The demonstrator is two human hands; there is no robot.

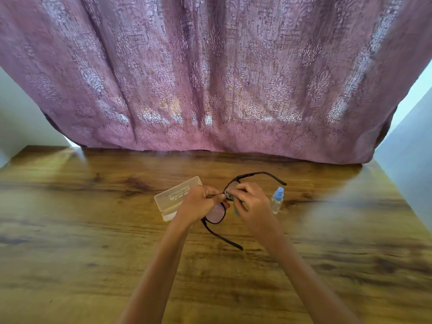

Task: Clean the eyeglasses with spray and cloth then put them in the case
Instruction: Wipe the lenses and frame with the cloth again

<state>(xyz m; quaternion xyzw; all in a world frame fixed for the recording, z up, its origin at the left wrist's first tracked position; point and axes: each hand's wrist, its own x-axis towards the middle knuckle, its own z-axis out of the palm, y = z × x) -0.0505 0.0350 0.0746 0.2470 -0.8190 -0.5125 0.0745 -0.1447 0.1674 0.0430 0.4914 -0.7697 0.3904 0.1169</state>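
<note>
Black-framed eyeglasses (216, 216) are held above the wooden table (93, 242) with both temples unfolded. My left hand (198, 204) grips the frame near the bridge. My right hand (251, 204) pinches a small grey-blue cloth (230, 195) against the upper lens; most of the cloth is hidden by the fingers. A translucent glasses case (174, 196) lies closed on the table just left of my left hand. A small clear spray bottle (277, 199) with a blue cap stands upright right of my right hand.
A mauve patterned curtain (210, 78) hangs down to the table's far edge. Pale walls show at both sides. The table's right edge runs diagonally near the bottle's side.
</note>
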